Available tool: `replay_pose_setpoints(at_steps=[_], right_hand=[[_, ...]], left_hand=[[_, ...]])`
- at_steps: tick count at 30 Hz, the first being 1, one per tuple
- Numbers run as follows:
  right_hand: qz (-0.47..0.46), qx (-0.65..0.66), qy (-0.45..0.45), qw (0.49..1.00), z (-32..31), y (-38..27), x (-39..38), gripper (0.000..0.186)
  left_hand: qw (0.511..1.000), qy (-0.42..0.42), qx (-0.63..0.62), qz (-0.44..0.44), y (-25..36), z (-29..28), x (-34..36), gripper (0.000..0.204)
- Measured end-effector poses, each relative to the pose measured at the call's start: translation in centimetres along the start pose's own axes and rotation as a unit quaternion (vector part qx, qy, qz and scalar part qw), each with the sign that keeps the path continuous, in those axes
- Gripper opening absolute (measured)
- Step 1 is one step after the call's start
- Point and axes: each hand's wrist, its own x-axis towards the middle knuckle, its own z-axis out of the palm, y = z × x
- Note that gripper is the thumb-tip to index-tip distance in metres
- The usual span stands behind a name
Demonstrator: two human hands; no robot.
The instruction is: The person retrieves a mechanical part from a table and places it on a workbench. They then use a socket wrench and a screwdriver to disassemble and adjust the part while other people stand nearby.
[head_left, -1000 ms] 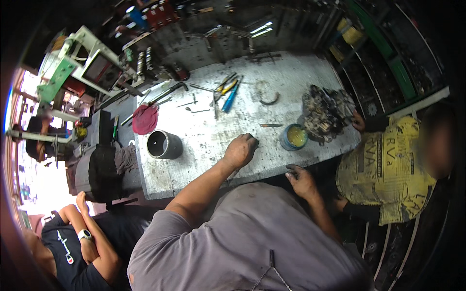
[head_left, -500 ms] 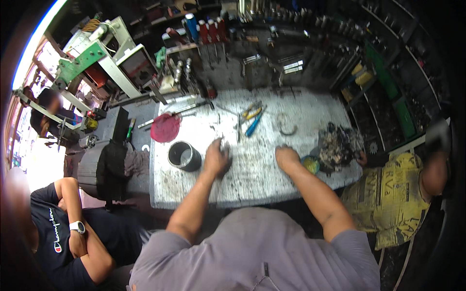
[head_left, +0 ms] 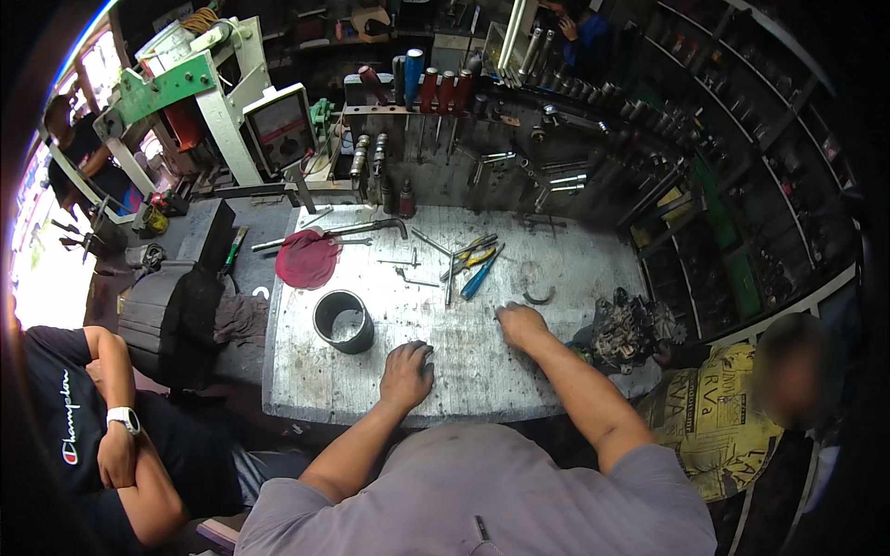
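My left hand rests on the metal workbench, fingers loosely bent and apart, holding nothing visible, below and right of a dark hollow cylinder. My right hand lies farther forward on the bench, fingers slightly bent, no held object visible, below a curved dark metal piece. Beyond the hands are blue-handled pliers or a similar tool, yellow-handled pliers, thin metal tools and a red cloth. A greasy metal assembly sits at the right, partly hiding a tin behind my arm.
A person with crossed arms is at lower left; a co-worker in a yellow garment stands at right, by the assembly. A dark bulky object adjoins the bench's left. A tool rack, machine frame and shelving surround it.
The view has tilted up toward the rack. My left hand has moved back toward the near edge, and my right hand has come from that edge forward onto the bench.
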Motion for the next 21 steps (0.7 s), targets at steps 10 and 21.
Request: replay_pose_setpoints(at_steps=[10, 21], right_hand=[[-0.025, 0.148, 0.329, 0.933, -23.4, -4.7, 11.0, 0.039], [-0.025, -0.03, 0.3, 0.953, -39.7, -5.4, 18.3, 0.046]], left_hand=[[1.0, 0.009, 0.001, 0.016, 0.1, -0.6, 0.4, 0.029], [1.0, 0.025, 0.001, 0.016, -0.6, -0.1, 0.1, 0.026]])
